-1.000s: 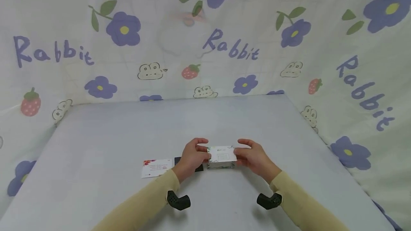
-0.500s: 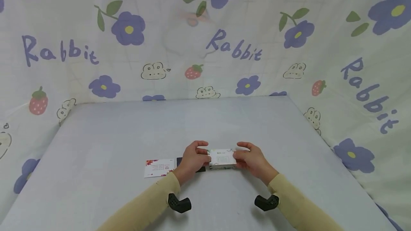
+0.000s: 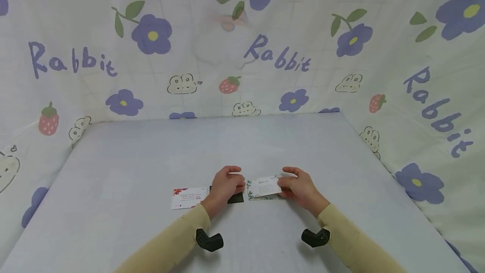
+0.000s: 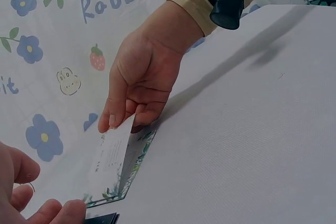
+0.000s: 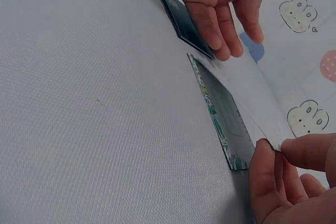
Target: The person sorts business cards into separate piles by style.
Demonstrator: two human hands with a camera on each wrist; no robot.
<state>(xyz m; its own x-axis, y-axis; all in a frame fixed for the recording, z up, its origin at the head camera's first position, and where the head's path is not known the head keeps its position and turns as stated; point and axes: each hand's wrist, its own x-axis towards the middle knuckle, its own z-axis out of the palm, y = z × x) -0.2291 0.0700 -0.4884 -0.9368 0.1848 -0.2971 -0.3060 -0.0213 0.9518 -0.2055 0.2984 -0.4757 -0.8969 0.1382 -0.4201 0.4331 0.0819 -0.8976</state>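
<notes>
My right hand (image 3: 299, 186) pinches the right end of a white business card (image 3: 263, 186) with printed text and leafy corners. That end is raised, so the card slants down to the left. Beneath it, in the right wrist view, a matching leaf-bordered card (image 5: 226, 116) lies on the table; whether more cards lie under it I cannot tell. My left hand (image 3: 225, 186) holds nothing, its fingers loosely bent beside the card's left end. It hovers over black cards (image 5: 181, 22), partly hiding them in the head view.
A white card with red flowers (image 3: 187, 199) lies left of the black cards, at the end of the row. The pale table (image 3: 125, 172) meets a patterned curtain (image 3: 204, 54) at the back and sides.
Both hands gripped the raised white card by its ends and lowered it toward the leaf-bordered card. My left hand has since let go and shifted slightly left; the white card now slants.
</notes>
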